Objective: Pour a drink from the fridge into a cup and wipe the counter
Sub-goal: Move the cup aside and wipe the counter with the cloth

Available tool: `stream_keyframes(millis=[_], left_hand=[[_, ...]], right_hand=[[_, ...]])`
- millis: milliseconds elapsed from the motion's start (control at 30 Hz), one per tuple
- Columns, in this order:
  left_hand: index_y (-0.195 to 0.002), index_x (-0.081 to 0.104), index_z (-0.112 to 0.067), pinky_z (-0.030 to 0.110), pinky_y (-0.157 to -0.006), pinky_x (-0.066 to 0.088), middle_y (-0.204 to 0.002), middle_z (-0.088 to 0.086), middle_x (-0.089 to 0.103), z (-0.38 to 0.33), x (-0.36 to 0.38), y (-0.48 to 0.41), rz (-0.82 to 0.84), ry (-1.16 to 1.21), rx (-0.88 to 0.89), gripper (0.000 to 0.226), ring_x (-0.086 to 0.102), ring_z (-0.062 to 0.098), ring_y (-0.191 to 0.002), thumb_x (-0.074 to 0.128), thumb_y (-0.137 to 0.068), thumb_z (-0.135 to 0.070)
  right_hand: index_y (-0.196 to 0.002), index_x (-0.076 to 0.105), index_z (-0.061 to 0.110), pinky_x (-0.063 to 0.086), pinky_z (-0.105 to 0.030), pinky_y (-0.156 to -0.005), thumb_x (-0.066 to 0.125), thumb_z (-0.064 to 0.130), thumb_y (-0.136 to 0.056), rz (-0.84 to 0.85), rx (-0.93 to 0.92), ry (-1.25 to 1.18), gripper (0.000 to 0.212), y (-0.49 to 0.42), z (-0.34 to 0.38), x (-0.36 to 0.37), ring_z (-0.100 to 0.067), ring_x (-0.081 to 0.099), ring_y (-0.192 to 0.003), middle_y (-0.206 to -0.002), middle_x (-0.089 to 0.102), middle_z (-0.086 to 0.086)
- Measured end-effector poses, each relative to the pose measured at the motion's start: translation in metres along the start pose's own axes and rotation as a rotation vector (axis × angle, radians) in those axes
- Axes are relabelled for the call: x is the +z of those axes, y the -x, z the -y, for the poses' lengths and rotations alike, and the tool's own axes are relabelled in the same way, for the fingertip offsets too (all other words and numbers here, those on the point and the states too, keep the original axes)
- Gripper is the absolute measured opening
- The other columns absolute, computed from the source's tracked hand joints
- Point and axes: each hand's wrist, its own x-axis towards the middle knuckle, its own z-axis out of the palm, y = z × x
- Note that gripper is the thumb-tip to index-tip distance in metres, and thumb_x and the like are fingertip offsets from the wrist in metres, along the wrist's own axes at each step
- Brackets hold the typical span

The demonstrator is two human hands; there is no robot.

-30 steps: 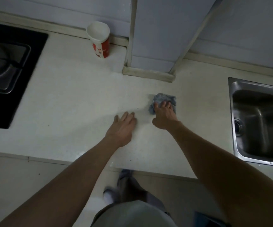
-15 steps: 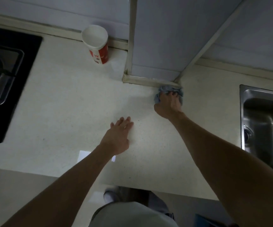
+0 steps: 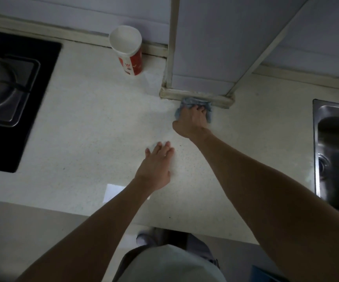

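A red and white paper cup stands upright at the back of the pale counter, near the wall. My right hand presses a bunched blue-grey cloth onto the counter, right against the base trim of a wall column. Its fingertips are on the cloth and cover much of it. My left hand lies flat on the counter with straight fingers, nearer to me and slightly left of the right hand. What is inside the cup cannot be made out.
A black gas hob with a metal burner fills the left side of the counter. A steel sink is set in at the right edge. The counter's front edge runs below my forearms, with the floor and my feet under it.
My right hand has pushed the cloth away from me, from the open counter up against the column base. My left hand has stayed flat on the counter.
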Motion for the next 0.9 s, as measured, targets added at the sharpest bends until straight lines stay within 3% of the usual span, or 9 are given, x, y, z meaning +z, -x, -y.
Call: stream_keyframes(millis=[67,200,367,467,700,900], left_hand=[[-0.153,0.018,-0.011,0.053,-0.120,0.016,-0.164,0.006,0.005,0.002,-0.005,0.001,0.013,0.017,0.005,0.065,0.004,0.029,-0.151,0.047,-0.096,-0.019],[-0.151,0.025,-0.007,0.045,-0.119,0.024,-0.162,0.007,0.014,0.001,-0.005,0.017,-0.009,0.106,0.012,0.058,0.014,0.025,-0.149,0.042,-0.096,-0.016],[-0.145,0.036,-0.006,0.031,-0.111,0.036,-0.156,0.005,0.028,0.002,0.017,0.069,-0.089,0.105,0.083,0.053,0.029,0.020,-0.141,0.044,-0.093,-0.014],[-0.139,0.042,-0.006,0.027,-0.107,0.038,-0.152,0.005,0.033,0.005,0.034,0.099,-0.113,0.101,0.092,0.047,0.033,0.019,-0.137,0.044,-0.093,-0.014],[-0.122,0.055,-0.004,0.036,-0.102,0.041,-0.147,0.012,0.038,0.010,0.075,0.147,-0.151,0.025,0.054,0.038,0.040,0.028,-0.129,0.049,-0.085,-0.012],[-0.136,0.047,0.002,0.043,-0.112,0.032,-0.153,0.018,0.031,0.017,0.092,0.167,-0.169,-0.093,0.121,0.055,0.034,0.032,-0.136,0.056,-0.083,-0.013]], right_hand=[[-0.146,0.032,0.003,0.023,-0.050,-0.118,0.056,0.028,-0.087,-0.037,-0.028,-0.027,0.069,0.000,-0.008,0.003,-0.045,0.024,-0.141,-0.152,0.028,-0.027],[-0.152,0.018,0.012,0.018,-0.049,-0.120,0.058,0.036,-0.088,-0.054,-0.089,-0.001,0.079,0.004,-0.019,0.012,-0.043,0.012,-0.146,-0.157,0.015,-0.023],[-0.139,0.042,0.010,0.034,-0.046,-0.112,0.055,0.037,-0.085,-0.027,-0.065,0.071,0.061,0.008,-0.013,0.015,-0.039,0.041,-0.133,-0.143,0.042,-0.022],[-0.132,0.048,0.008,0.041,-0.044,-0.108,0.061,0.030,-0.082,-0.040,-0.092,0.087,0.056,0.040,-0.009,0.035,-0.037,0.047,-0.126,-0.137,0.048,-0.021],[-0.136,0.042,0.016,0.037,-0.042,-0.105,0.060,0.025,-0.078,-0.038,-0.140,0.136,0.061,0.147,-0.002,0.094,-0.038,0.040,-0.124,-0.136,0.042,-0.019],[-0.149,0.023,0.015,0.019,-0.046,-0.119,0.053,0.024,-0.083,0.012,-0.119,0.155,0.073,0.225,-0.001,0.146,-0.041,0.017,-0.143,-0.154,0.020,-0.022]])
